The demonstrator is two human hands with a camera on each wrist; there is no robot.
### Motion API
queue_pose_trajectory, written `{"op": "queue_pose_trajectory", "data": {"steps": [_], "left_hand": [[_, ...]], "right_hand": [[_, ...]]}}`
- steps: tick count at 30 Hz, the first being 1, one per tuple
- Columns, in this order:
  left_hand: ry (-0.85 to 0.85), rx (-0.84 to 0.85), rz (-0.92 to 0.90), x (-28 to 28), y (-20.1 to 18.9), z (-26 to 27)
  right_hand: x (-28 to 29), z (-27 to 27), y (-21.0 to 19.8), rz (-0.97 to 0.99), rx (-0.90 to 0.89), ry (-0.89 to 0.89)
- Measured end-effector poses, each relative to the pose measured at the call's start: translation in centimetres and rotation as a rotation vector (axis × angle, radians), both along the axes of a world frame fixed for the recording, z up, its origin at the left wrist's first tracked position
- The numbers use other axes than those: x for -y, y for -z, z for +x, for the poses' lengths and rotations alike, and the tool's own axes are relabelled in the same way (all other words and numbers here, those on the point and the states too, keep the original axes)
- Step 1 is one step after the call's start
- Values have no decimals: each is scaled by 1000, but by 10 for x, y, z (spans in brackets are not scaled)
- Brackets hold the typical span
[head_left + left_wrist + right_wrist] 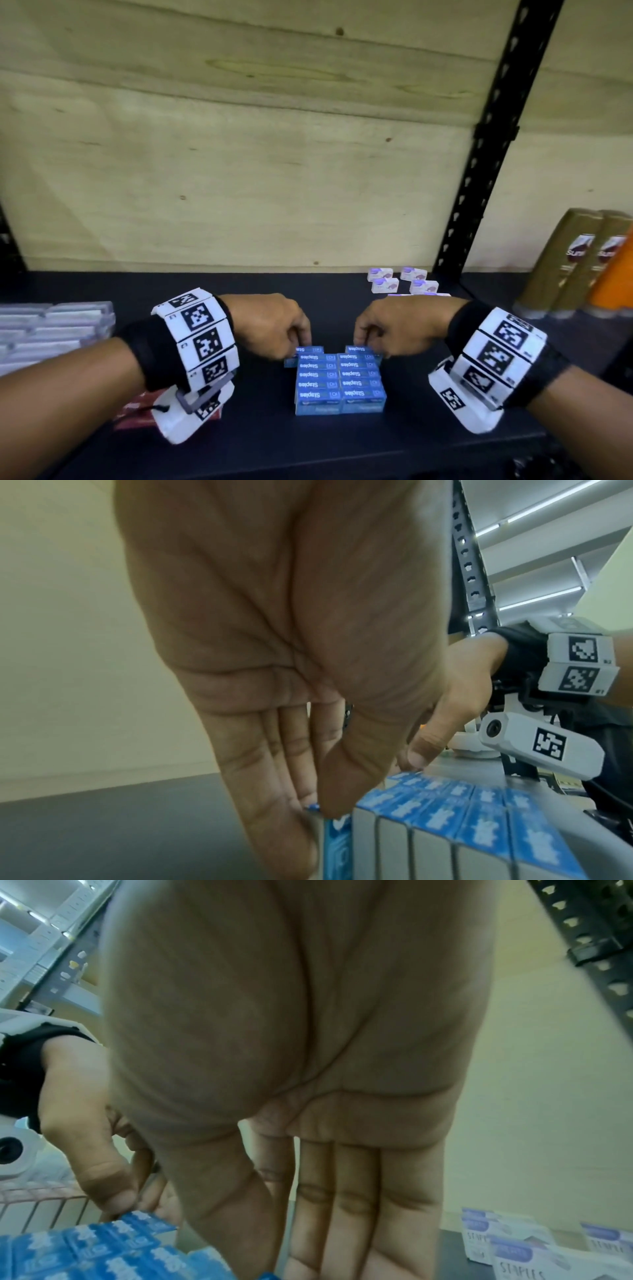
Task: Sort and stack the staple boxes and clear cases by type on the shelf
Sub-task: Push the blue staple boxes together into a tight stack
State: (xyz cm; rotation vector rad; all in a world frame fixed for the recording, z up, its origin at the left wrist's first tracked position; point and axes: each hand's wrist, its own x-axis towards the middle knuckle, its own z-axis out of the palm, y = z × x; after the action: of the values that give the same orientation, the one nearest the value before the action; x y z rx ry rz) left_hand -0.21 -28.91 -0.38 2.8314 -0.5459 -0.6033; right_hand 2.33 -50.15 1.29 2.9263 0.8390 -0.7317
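A block of blue staple boxes (339,380) stands in two columns at mid-shelf. My left hand (303,339) pinches one blue box (308,350) at the block's far left corner; the left wrist view shows thumb and fingers (318,810) clamped on that box's end (99,840). My right hand (361,339) pinches another blue box (359,349) at the far right corner, its fingertips (308,1259) hiding most of the box. Clear cases (51,329) lie stacked at the left. Small white-and-purple staple boxes (404,282) sit behind the right hand.
Gold bottles (565,267) and an orange one (616,284) stand at the right, past a black perforated upright (479,171). A red packet (137,414) lies under my left wrist. A plywood back wall (239,171) closes the dark shelf (260,438).
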Motion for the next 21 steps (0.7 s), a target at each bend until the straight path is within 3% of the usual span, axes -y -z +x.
{"op": "queue_pose_trajectory", "data": {"steps": [8,13,21], "left_hand": [[20,24,49,5,-7,-16],[113,-48,72,6,-8,-28],[98,-34,123,14,-2,-32]], "right_hand": [[11,-5,-4,105,-114,37],[18,-19,-9,40,-118,0],[8,-25,11,-25,4,-60]]}}
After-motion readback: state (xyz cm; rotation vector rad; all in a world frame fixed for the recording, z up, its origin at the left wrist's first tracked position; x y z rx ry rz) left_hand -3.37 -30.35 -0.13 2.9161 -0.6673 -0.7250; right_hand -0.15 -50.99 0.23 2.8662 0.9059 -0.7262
